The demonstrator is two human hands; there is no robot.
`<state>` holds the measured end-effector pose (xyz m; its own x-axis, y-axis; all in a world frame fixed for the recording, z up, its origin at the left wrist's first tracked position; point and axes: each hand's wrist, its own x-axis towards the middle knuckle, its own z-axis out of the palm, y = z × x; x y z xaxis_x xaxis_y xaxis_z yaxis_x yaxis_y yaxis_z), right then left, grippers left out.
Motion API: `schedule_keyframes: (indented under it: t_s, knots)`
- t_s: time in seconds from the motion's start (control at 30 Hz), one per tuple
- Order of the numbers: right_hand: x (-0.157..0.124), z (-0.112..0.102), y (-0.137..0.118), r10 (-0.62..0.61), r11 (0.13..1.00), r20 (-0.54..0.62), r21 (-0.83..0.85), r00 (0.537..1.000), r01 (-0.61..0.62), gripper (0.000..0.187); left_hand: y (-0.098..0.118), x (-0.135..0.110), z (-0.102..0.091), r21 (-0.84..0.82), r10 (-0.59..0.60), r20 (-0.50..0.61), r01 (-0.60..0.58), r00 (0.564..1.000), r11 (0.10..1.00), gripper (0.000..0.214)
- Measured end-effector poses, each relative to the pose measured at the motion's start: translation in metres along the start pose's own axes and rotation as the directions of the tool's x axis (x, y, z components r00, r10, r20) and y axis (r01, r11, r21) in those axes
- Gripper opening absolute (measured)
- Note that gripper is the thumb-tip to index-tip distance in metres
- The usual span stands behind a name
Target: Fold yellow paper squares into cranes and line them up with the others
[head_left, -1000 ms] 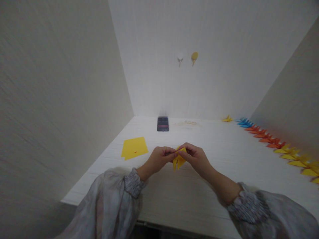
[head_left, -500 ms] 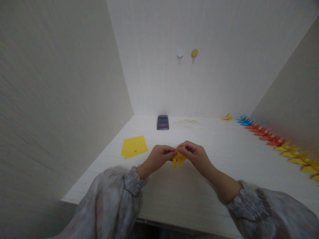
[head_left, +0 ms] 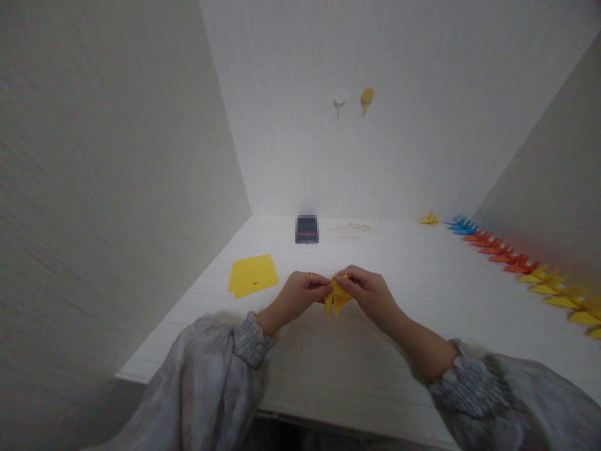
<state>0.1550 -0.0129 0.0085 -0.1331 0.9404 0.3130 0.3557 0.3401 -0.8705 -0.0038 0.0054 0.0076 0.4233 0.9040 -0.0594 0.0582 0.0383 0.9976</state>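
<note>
A small folded yellow paper piece is held just above the white table, its pointed flaps hanging down. My left hand, with a ring on one finger, pinches the piece's left top edge. My right hand pinches its right top edge, fingers curled over the fold. Both hands meet at the middle of the table. The top of the paper is hidden between my fingertips.
A flat stack of yellow paper sheets lies to the left. A dark phone leans by the back wall. A row of folded paper figures, blue, orange and yellow, lines the right side. Two wall hooks hang above.
Both hands keep their pinch on the yellow paper piece and barely shift; the camera view has tipped slightly, so everything sits a little higher in the picture.
</note>
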Motion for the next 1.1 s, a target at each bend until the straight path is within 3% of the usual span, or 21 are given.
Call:
schedule_keyframes:
  t_s: [0.4, 1.1]
  knots:
    - [-0.0009, -0.0027, -0.0039, -0.035, 0.997, -0.008, -0.069, 0.999, 0.034, 0.017, 0.0005, -0.0014, -0.0026, -0.077, -0.052, 0.073, 0.057, 0.996, 0.995, 0.016]
    - [-0.0032, -0.0038, -0.0044, 0.008, 0.998, 0.028, 0.060, 1.000, -0.010, 0.020, 0.0047, -0.0031, -0.0010, -0.065, -0.087, 0.073, 0.092, 0.994, 0.994, 0.012]
